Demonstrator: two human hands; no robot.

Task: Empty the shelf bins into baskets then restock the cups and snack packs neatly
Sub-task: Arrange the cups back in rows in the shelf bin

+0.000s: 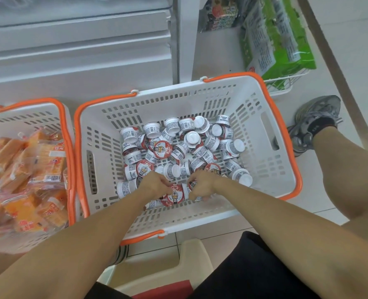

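While both sets of fingers [164,182] are curled round cups at the basket's near edge, the left hand [155,183] pinches the red-lidded cup [174,196] lying lid-up between them, and the right hand [201,184] grips one just beside it. Remaining cups [178,145] sit further up the white basket [265,169]; snack packs [28,169] fill the left basket.

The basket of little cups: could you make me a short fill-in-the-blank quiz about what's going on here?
1. Both hands, left and right, reach into the middle basket, which has ____ handles.
2. The small cups in that basket lie in a ____ pile, not in rows.
3. The basket on the left holds orange ____.
4. Between the hands lies a cup with a ____ lid.

Missing words: orange; jumbled; snack packs; red
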